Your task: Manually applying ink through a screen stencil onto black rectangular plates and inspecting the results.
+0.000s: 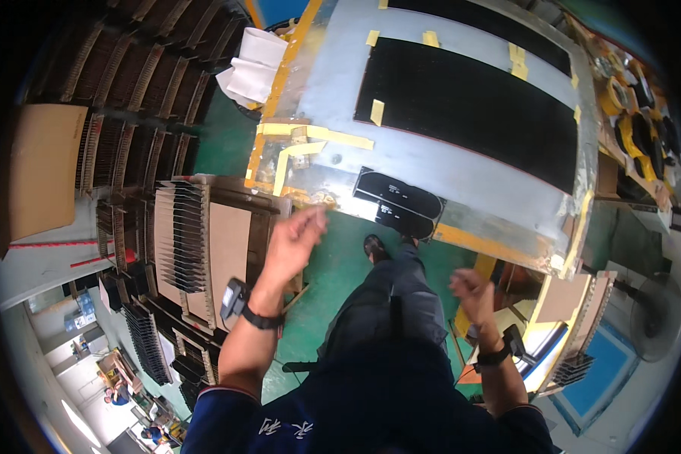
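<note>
My left hand (296, 240) is raised in front of the near left corner of the worktable (329, 170), its fingers curled together and a little blurred, with nothing showing in them. On the other side, my right hand (474, 293) hangs below the table's near edge with its fingers bent inward; no object shows there either. Between the two, a glossy black panel with rounded ends (398, 203) lies at the table's near edge, with small pale print on it. Neither hand touches it. Farther back, a large black sheet (469, 110) lies flat with strips of yellow tape (377, 112) at its edges.
Slotted racks (181, 238) with thin dark sheets stand at the left, beside a brown board (229, 246). Tape rolls (617, 94) crowd a shelf at the far right. A fan (654, 318) stands at the right. Green floor (325, 291) shows around my legs.
</note>
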A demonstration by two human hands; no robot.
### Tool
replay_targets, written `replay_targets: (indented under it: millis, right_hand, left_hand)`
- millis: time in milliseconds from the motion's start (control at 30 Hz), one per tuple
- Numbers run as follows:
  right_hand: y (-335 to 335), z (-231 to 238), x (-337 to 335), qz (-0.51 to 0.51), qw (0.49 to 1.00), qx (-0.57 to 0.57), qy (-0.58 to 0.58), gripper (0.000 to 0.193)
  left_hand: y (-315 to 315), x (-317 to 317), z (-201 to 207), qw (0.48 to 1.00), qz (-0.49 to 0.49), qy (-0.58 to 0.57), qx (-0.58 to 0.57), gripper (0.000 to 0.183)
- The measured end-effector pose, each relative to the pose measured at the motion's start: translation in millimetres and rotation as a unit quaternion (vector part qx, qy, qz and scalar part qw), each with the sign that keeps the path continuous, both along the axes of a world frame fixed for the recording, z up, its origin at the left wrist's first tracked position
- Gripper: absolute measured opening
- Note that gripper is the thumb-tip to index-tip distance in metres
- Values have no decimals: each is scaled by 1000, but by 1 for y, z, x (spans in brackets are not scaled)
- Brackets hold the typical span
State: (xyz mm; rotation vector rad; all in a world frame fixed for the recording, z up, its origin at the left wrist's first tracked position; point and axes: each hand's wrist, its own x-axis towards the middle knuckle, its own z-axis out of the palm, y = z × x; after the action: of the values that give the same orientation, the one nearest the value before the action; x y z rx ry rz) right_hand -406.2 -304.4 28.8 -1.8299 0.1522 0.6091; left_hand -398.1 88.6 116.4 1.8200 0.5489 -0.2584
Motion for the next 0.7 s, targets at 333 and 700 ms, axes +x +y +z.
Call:
replay_targets:
  millis: [333,700]
  right_hand:
    - [79,96,91,-122,966,189,124,55]
    - [71,58,126,-9,990,105,92,35]
  left_hand:
    - [-17,91,-19,992,-68,-28,104,40]
    - [-27,98,-38,991,-26,-13,130,24]
